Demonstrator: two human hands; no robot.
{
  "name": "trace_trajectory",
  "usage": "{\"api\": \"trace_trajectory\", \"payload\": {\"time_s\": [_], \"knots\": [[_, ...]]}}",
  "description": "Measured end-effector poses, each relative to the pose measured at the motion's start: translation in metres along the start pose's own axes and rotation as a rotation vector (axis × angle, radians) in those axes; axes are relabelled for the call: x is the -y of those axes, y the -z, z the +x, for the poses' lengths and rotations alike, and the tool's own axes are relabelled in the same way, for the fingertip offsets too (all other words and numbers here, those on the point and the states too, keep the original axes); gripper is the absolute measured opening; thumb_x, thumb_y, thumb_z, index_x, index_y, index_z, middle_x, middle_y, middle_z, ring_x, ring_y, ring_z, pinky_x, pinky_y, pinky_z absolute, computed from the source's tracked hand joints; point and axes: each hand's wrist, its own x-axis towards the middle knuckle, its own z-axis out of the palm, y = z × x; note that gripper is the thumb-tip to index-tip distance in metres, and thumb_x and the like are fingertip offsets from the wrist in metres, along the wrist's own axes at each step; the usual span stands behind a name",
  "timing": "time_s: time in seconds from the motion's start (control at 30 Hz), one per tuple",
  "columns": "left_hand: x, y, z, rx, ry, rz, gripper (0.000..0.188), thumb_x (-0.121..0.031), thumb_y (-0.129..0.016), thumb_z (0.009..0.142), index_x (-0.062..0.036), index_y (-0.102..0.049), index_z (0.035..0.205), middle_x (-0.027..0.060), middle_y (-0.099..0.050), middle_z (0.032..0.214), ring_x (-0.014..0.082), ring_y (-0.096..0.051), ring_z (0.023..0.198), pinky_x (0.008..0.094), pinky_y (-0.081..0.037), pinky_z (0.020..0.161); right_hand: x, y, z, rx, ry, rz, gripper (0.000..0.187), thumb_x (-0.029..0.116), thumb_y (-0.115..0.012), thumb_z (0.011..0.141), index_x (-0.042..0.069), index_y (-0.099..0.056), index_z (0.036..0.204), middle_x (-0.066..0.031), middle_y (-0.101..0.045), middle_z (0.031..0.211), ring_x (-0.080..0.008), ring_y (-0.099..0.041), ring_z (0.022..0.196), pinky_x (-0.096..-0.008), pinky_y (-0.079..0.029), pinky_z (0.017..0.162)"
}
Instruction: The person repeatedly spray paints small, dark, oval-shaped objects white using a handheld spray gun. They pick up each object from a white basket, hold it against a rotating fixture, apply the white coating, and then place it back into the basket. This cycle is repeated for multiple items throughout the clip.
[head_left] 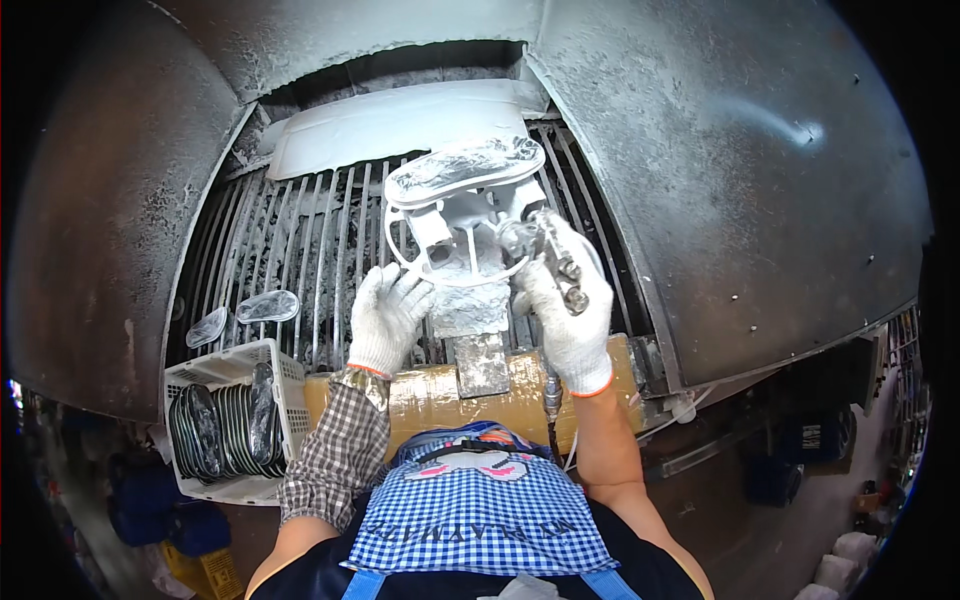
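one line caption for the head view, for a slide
Gloved left hand steadies a paint-coated stand while the right hand aims a spray gun at it.

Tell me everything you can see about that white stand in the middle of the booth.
The stand looks like a metal frame thickly caked in white coating: a curved hoop, spokes and a blocky base. It sits upright over the grille, carrying an oval silvery part on top. The gloved left hand touches its lower rim; the right hand holds a spray gun beside it.

Powder-caked metal booth walls (760, 150) — slatted grate (300, 250) behind, perhaps a vent.
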Motion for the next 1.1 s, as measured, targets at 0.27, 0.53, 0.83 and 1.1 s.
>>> {"api": "trace_trajectory", "payload": {"time_s": [0.27,0.53,0.83,1.1], "knots": [[-0.005,0.007,0.005,-0.036,-0.020,-0.004,0.070,-0.047,-0.060,0.106,0.0046,-0.044,0.150,0.0307,-0.054,0.152,0.0441,-0.060,0.132,0.0551,-0.052,0.108,0.000,-0.001,-0.017,0.036,-0.113,0.216,0.054,0.008,-0.065,0.106,-0.005,-0.048,0.155,-0.0103,-0.071,0.113,-0.0130,-0.068,0.092,-0.0285,-0.058,0.081],[0.017,-0.005,-0.016,-0.090,0.057,0.079,0.027,-0.026,-0.071,0.100,-0.0069,-0.067,0.118,0.0119,-0.075,0.109,0.0275,-0.073,0.100,0.0425,-0.060,0.091,-0.036,0.052,-0.051,-0.080,-0.238,0.160,0.061,0.014,-0.064,0.109,-0.005,-0.039,0.161,-0.0121,-0.069,0.124,-0.0131,-0.066,0.101,-0.0296,-0.057,0.086],[0.049,-0.093,0.003,0.190,0.043,0.029,0.038,-0.026,-0.068,0.106,-0.0016,-0.061,0.135,0.0141,-0.072,0.122,0.0281,-0.070,0.113,0.0442,-0.057,0.101,-0.051,0.079,-0.088,-0.217,-0.261,-0.165,0.058,0.012,-0.064,0.108,-0.003,-0.043,0.160,-0.0105,-0.069,0.124,-0.0119,-0.066,0.098,-0.0280,-0.056,0.089],[0.049,-0.147,0.066,-0.079,-0.036,-0.141,0.075,-0.029,-0.069,0.105,0.0029,-0.030,0.161,0.0306,-0.045,0.155,0.0380,-0.054,0.136,0.0501,-0.045,0.119,-0.089,0.093,-0.110,-0.229,-0.252,-0.198,0.057,0.018,-0.064,0.108,-0.003,-0.046,0.157,-0.0074,-0.070,0.111,-0.0117,-0.067,0.087,-0.0283,-0.058,0.080]]}}
